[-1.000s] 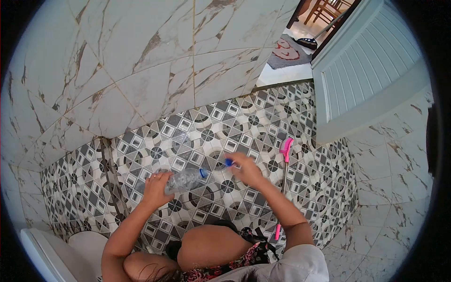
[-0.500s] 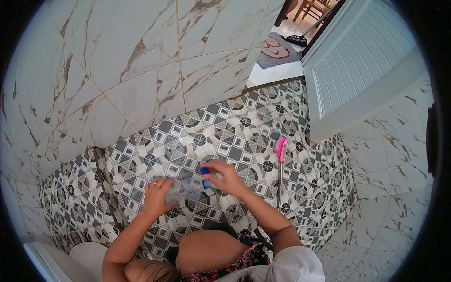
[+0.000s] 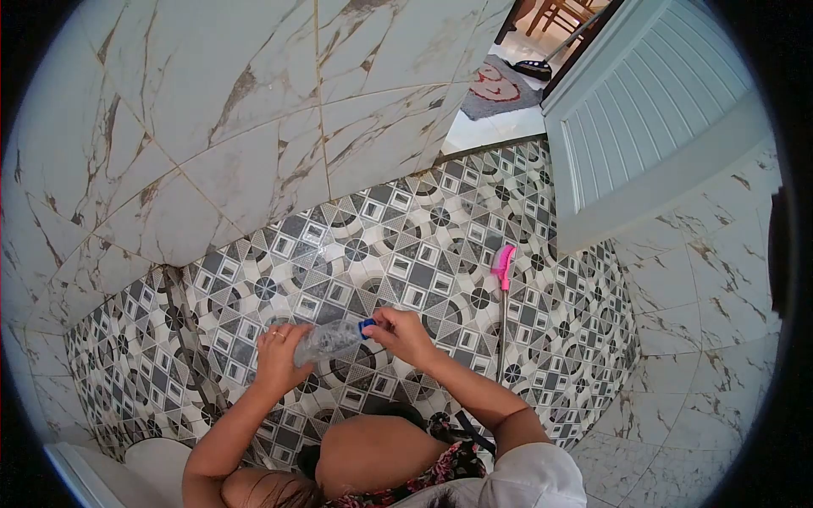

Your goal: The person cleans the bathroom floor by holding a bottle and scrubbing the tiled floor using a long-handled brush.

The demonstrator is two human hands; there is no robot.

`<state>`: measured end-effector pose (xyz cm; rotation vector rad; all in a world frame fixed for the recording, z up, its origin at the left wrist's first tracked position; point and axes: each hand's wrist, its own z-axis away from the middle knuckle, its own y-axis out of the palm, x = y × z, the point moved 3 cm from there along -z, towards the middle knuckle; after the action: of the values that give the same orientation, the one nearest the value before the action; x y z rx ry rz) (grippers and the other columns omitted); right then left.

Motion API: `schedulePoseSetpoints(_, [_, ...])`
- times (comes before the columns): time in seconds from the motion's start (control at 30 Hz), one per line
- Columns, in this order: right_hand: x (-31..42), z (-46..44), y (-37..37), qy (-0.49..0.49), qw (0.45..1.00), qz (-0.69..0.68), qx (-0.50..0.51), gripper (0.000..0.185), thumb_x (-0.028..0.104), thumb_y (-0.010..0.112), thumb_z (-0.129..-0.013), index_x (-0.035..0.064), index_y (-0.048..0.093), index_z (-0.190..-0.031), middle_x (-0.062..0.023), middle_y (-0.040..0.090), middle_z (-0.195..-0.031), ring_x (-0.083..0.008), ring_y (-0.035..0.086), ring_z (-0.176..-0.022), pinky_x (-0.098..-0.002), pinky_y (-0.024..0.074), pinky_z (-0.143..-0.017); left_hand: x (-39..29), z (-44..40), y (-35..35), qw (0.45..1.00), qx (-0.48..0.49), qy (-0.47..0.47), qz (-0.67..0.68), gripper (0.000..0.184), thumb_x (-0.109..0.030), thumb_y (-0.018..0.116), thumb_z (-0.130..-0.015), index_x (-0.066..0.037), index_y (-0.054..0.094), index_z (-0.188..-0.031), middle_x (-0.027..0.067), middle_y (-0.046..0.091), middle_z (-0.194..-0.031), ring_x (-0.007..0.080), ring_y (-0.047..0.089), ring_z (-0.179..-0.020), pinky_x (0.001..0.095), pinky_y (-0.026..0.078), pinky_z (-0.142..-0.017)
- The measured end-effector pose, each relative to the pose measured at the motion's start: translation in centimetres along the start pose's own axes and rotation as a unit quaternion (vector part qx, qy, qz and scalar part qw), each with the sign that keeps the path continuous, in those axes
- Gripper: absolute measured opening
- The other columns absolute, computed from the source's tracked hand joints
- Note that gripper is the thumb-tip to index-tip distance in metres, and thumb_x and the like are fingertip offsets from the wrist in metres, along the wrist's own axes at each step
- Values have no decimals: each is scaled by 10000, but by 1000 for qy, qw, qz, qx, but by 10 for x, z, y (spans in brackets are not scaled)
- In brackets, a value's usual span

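A clear plastic bottle (image 3: pixel 329 340) lies nearly level in the air above the patterned floor, its neck toward the right. My left hand (image 3: pixel 282 354), with a ring on one finger, is closed around the bottle's base end. A blue cap (image 3: pixel 366 328) sits at the bottle's mouth, and the fingertips of my right hand (image 3: pixel 403 335) pinch it. Whether the cap is screwed tight, I cannot tell. The bottle looks see-through, with no clear liquid line showing.
A pink brush (image 3: pixel 505 267) with a long metal handle lies on the tiled floor (image 3: pixel 415 279) to the right. A white louvred door (image 3: pixel 652 127) stands open at the upper right, with a grey mat (image 3: pixel 500 91) beyond the doorway. Marble-look wall (image 3: pixel 254 127) runs along the far side.
The blue cap was held apart from the bottle's mouth in my right hand; now it is on the mouth. My right hand has come down slightly, while my left hand keeps its hold.
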<state>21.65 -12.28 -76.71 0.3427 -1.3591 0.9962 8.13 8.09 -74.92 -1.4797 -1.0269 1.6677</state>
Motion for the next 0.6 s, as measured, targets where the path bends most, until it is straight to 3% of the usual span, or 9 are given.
schedulePoseSetpoints(0.07, [-23, 0, -4, -56, 995, -81, -3, 215, 196, 580, -885, 3, 615, -973, -94, 640, -764, -142, 600, -711, -266, 480, -618, -4, -3, 2, 997, -19, -15, 70, 649, -136, 773, -543, -89, 510, -1135, 114, 549, -1056, 327, 496, -1031, 428, 375, -890])
schedulePoseSetpoints(0.13, [-53, 13, -22, 90, 969, -198, -117, 284, 256, 568, -888, -9, 599, -988, -119, 634, -842, -177, 598, -739, -301, 482, -676, -2, -3, 3, 992, -25, -24, 119, 651, -125, 779, -546, -57, 501, -1131, 139, 557, -1066, 343, 508, -1031, 419, 385, -908])
schedulePoseSetpoints(0.2, [-135, 42, -51, 90, 948, 23, -303, 381, 279, 597, -858, -23, 549, -1085, -173, 586, -1014, -240, 579, -909, -352, 461, -771, 6, -3, 5, 988, -25, -29, 149, 655, -125, 783, -551, -39, 493, -1133, 158, 557, -1077, 352, 513, -1034, 414, 388, -921])
schedulePoseSetpoints(0.27, [-188, 98, -87, 58, 800, 401, -443, 486, 289, 631, -815, -46, 475, -1130, -254, 471, -1096, -376, 472, -1023, -450, 404, -852, 18, 2, 11, 986, -32, -34, 159, 666, -129, 785, -553, -41, 488, -1143, 156, 556, -1076, 350, 515, -1035, 409, 390, -921])
schedulePoseSetpoints(0.33, [-206, 145, -107, 314, 733, 412, -440, 390, 309, 626, -818, -30, 491, -958, -227, 527, -1089, -403, 503, -1006, -473, 397, -839, 26, 8, 17, 984, -40, -35, 171, 668, -139, 783, -555, -49, 487, -1148, 149, 561, -1050, 350, 519, -1016, 410, 396, -902])
schedulePoseSetpoints(0.4, [-254, 175, -114, 378, 742, 348, -432, 339, 305, 610, -832, -5, 486, -895, -203, 575, -908, -398, 540, -908, -481, 419, -775, 30, 12, 22, 981, -48, -30, 184, 660, -154, 777, -558, -64, 490, -1146, 134, 571, -997, 353, 525, -977, 417, 404, -864])
schedulePoseSetpoints(0.5, [-306, 188, -126, 291, 825, 300, -381, 328, 334, 586, -856, 22, 487, -870, -130, 550, -670, -335, 558, -632, -426, 451, -579, 30, 13, 21, 985, -32, -14, 168, 654, -155, 779, -564, -61, 491, -1144, 137, 570, -996, 351, 523, -980, 413, 405, -866])
schedulePoseSetpoints(0.53, [-322, 186, -130, 293, 851, 186, -393, 279, 286, 561, -875, 14, 507, -848, -183, 590, -668, -391, 563, -608, -457, 427, -561, 31, 12, 20, 985, -30, -16, 172, 658, -155, 779, -565, -60, 490, -1148, 138, 570, -1002, 350, 523, -985, 413, 404, -871])
schedulePoseSetpoints(0.6, [-311, 174, -135, 211, 877, 108, -417, 325, 335, 524, -897, 19, 491, -827, -123, 535, -599, -260, 541, -491, -377, 389, -426, 32, 11, 19, 983, -28, -20, 180, 666, -156, 781, -567, -57, 487, -1156, 140, 570, -1014, 349, 522, -995, 412, 401, -882])
